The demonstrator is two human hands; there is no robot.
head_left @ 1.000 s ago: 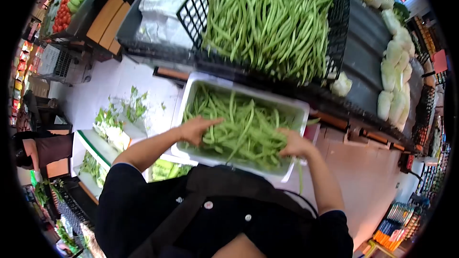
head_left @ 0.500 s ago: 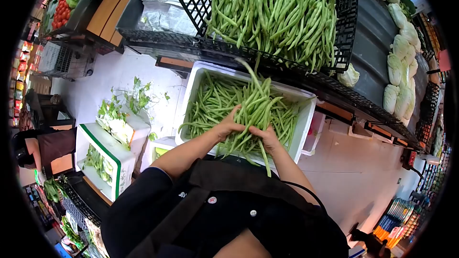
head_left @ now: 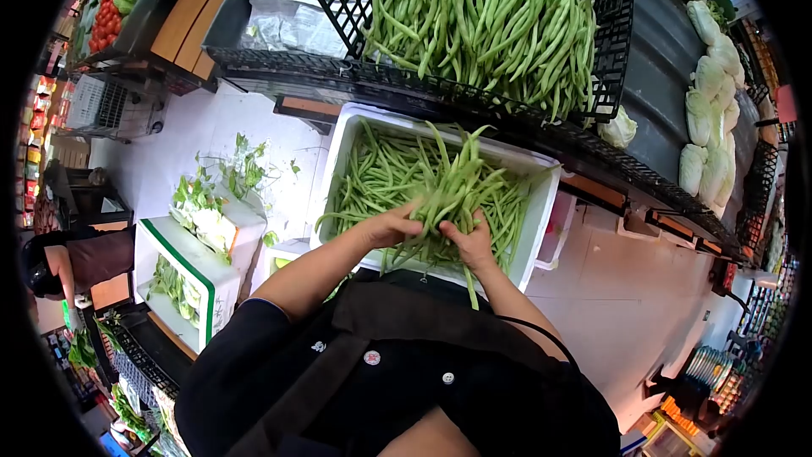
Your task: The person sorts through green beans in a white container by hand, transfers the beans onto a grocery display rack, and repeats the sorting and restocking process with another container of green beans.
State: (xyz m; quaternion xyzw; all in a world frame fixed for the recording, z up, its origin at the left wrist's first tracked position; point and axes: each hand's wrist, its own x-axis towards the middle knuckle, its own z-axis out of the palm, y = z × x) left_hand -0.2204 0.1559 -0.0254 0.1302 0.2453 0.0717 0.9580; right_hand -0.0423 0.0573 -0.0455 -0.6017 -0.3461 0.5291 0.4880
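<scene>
Green beans [head_left: 457, 176]: while the left hand [head_left: 394, 226] half-encircles a bunch, the right hand [head_left: 470, 244] clasps it.
White bin [head_left: 541, 211]: beneath both.

Tangled green beans [head_left: 457, 182] between both hands [head_left: 391, 227] [head_left: 471, 245]

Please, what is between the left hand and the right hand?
In the head view, a bunch of green beans lies between left hand and right hand.
</scene>
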